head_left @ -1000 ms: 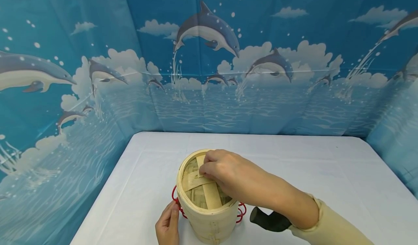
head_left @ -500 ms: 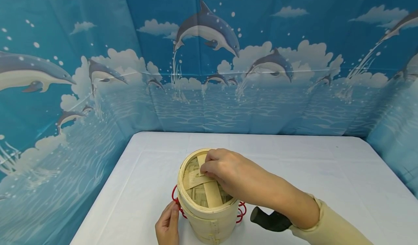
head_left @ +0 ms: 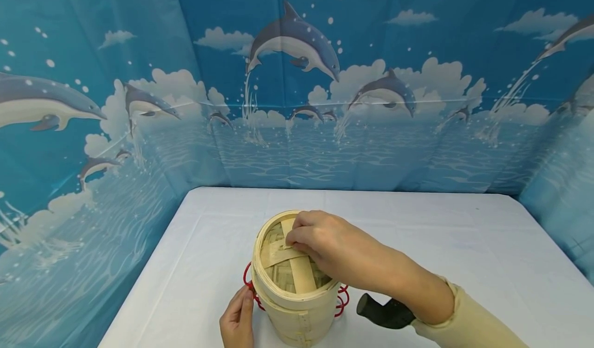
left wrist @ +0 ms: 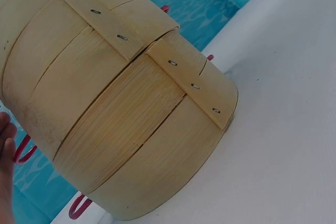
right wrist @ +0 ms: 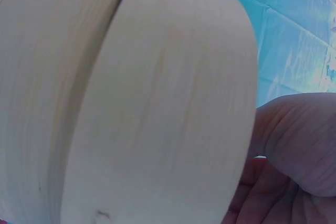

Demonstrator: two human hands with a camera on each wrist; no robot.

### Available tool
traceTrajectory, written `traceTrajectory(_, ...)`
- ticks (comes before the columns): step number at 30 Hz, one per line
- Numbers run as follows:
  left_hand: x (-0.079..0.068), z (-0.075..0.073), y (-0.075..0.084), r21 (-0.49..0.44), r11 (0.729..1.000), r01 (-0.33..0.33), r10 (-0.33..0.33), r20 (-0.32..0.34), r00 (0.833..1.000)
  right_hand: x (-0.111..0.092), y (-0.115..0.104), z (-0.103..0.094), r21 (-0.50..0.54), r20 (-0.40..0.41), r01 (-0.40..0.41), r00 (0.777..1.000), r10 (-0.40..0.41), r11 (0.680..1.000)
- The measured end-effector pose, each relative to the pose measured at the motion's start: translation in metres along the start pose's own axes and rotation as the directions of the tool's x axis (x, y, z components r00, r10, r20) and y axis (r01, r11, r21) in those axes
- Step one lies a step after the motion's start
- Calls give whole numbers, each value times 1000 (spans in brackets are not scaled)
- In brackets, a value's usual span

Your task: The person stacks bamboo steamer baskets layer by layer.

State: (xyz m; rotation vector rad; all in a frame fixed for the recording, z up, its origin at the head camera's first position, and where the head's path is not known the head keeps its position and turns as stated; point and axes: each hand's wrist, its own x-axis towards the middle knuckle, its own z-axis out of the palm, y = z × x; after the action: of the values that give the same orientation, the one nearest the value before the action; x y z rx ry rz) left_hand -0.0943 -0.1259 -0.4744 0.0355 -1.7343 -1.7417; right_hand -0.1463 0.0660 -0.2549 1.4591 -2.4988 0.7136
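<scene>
A stack of round bamboo steamer baskets point(head_left: 297, 322) stands at the table's near side, stapled seams facing me. On top sits the steamer lid point(head_left: 278, 276), woven, with flat strips crossing over it. My right hand point(head_left: 325, 242) pinches the crossed strip with its fingers; the fingertips are partly hidden behind the knuckles. In the right wrist view the same hand point(right wrist: 294, 145) is beside the pale rim. My left hand point(head_left: 238, 317) holds the red cord handle point(head_left: 248, 276) on the steamer's left side. More red loops point(head_left: 343, 301) hang on the right.
White cloth covers the table point(head_left: 417, 224). A blue dolphin-print curtain point(head_left: 287, 152) encloses its back and sides. A dark curved piece point(head_left: 385, 312), apparently a wrist mount, sits under my right wrist.
The steamer lid has shifted very slightly up and to the right in the head view, with my right hand still gripping it. My left hand stays almost where it was.
</scene>
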Motion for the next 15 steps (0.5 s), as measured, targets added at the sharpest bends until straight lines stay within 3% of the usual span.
traceTrajectory(15, 0, 0, -1, -49, 998, -35, 36, 9, 999, 4, -6, -1, -25, 25, 32, 999, -32, 999)
